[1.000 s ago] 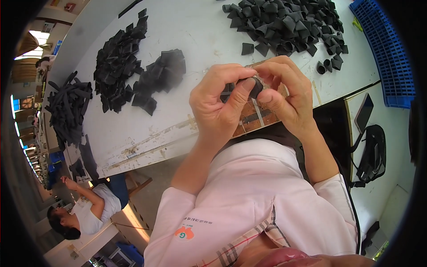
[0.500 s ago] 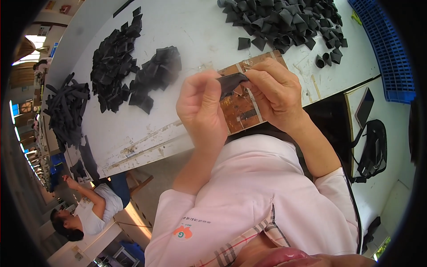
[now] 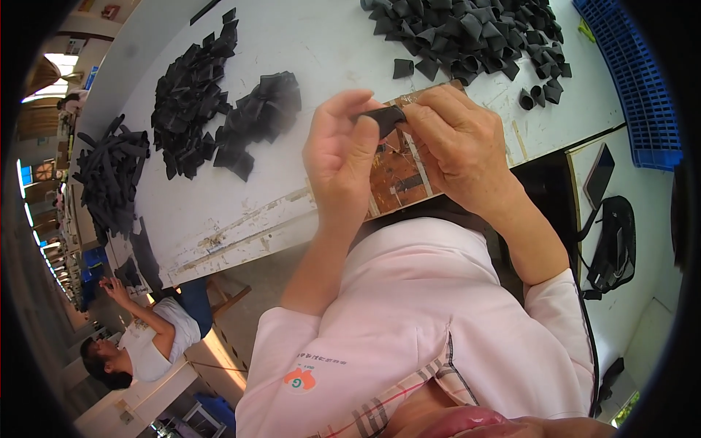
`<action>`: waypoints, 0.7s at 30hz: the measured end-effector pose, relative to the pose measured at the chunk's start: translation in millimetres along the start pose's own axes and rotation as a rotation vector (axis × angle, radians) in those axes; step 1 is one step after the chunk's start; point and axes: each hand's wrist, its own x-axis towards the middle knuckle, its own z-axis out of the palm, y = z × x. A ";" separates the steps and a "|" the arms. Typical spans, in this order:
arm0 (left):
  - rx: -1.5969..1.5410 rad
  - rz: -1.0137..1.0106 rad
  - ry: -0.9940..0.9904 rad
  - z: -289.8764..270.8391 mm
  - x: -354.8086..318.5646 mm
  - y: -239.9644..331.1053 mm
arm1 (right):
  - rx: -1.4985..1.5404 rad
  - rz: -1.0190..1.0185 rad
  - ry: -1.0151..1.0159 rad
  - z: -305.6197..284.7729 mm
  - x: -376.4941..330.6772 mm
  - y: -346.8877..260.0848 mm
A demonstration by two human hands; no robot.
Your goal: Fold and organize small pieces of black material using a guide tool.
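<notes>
Between my two hands, above a brown taped board (image 3: 398,175), I hold a small piece of black sheet material (image 3: 385,120). My left hand (image 3: 342,150) pinches its left end, thumb pressed on top. At its other end, the bent fingers of my right hand (image 3: 460,139) grip the edge. The piece looks folded or curved, and my fingertips hide part of it. Left of my hands lie flat black pieces (image 3: 191,109) in a heap, with a smaller overlapping group (image 3: 259,117) beside them. Rolled black pieces (image 3: 467,36) are piled beyond my right hand.
Black strips (image 3: 113,175) are heaped at the white table's (image 3: 270,190) far left. A blue plastic basket (image 3: 635,87) stands at the right, above a side surface with a phone (image 3: 599,175) and a black pouch (image 3: 613,244). Another person (image 3: 150,332) sits at the lower left.
Both hands have risen slightly with the black piece, which now looks more folded or curved. My right hand has turned a little. The seated person's hands have moved.
</notes>
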 end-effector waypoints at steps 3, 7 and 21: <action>0.333 0.064 -0.111 -6.4 9.4 -2.7 | -0.027 -0.013 -0.032 -3.2 3.0 0.5; 0.321 0.009 -0.085 -7.3 8.8 -1.6 | 0.061 0.033 -0.111 -10.1 9.2 -1.1; 1.452 -0.027 0.046 -103.5 13.7 -99.0 | 0.780 0.808 -0.202 20.7 -28.8 15.2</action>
